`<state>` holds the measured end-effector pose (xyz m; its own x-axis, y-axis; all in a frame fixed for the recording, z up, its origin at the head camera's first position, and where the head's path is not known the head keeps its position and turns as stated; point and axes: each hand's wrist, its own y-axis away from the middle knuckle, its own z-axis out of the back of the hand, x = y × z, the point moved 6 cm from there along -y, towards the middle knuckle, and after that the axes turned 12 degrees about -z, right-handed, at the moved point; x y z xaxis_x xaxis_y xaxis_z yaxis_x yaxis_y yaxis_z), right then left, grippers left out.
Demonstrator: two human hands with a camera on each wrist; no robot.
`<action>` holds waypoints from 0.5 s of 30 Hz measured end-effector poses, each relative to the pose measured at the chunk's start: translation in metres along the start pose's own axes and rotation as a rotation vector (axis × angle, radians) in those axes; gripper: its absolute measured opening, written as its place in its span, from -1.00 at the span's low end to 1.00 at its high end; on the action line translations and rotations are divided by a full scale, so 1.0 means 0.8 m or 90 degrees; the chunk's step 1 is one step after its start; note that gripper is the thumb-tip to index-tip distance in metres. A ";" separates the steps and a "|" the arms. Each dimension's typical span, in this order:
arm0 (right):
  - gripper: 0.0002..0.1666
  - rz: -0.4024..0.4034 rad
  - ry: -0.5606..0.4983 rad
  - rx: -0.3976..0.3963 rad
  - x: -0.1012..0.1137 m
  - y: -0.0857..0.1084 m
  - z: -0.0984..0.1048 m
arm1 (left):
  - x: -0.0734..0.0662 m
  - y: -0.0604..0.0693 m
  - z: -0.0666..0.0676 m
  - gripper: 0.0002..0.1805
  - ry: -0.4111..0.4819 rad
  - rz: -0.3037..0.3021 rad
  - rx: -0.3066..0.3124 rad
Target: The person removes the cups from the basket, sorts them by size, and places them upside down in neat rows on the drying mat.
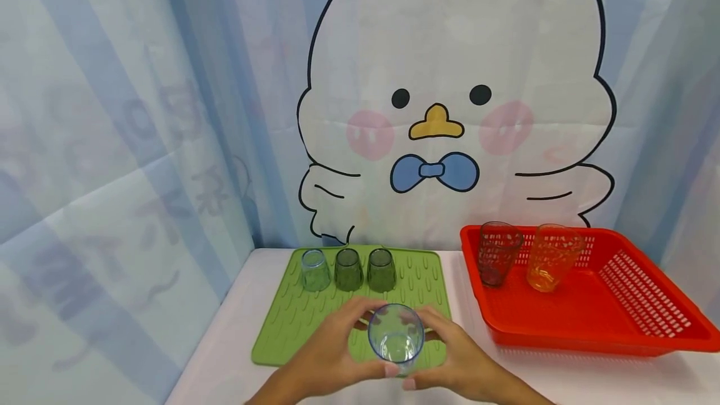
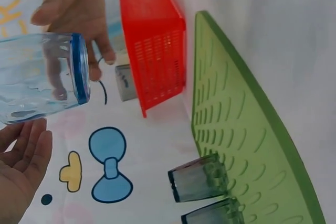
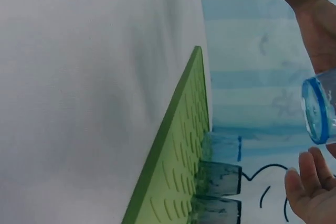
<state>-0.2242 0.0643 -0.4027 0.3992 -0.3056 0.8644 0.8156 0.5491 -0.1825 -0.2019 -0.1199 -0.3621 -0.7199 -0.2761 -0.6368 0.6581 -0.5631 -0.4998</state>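
Observation:
A clear drinking glass with a blue rim [image 1: 396, 334] is held between both hands above the front of the green drying mat [image 1: 275, 336]. My left hand [image 1: 337, 350] grips it from the left, thumb toward me and fingers on the far side. From the right, my right hand [image 1: 462, 358] grips the same glass in a similar way. The left wrist view shows the glass [image 2: 31, 77] tipped sideways in the picture, with its base out of frame. Along the mat's back edge stand a bluish small glass [image 1: 315, 271] and two dark small glasses [image 1: 348, 270].
A red plastic basket [image 1: 562, 336] with perforated sides stands on the right of the white table [image 1: 225, 355]. Inside, a dark tumbler [image 1: 498, 255] and a clear tumbler [image 1: 554, 258] lean at its back left. A printed curtain [image 1: 349, 55] hangs close behind the mat and basket.

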 end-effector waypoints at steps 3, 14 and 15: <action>-0.15 -0.045 -0.053 0.030 -0.012 -0.002 -0.009 | -0.004 -0.003 0.002 -0.26 0.005 -0.014 -0.008; -0.26 -0.123 -0.149 0.066 -0.027 -0.006 -0.029 | -0.006 -0.004 0.002 -0.25 0.008 -0.052 -0.030; -0.28 -0.119 -0.147 0.062 -0.027 -0.007 -0.028 | -0.004 -0.004 0.002 -0.24 0.010 -0.048 -0.032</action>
<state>-0.2276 0.0503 -0.4308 0.1312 -0.2302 0.9643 0.8179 0.5747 0.0259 -0.2017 -0.1188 -0.3573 -0.7646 -0.2214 -0.6053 0.6126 -0.5414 -0.5758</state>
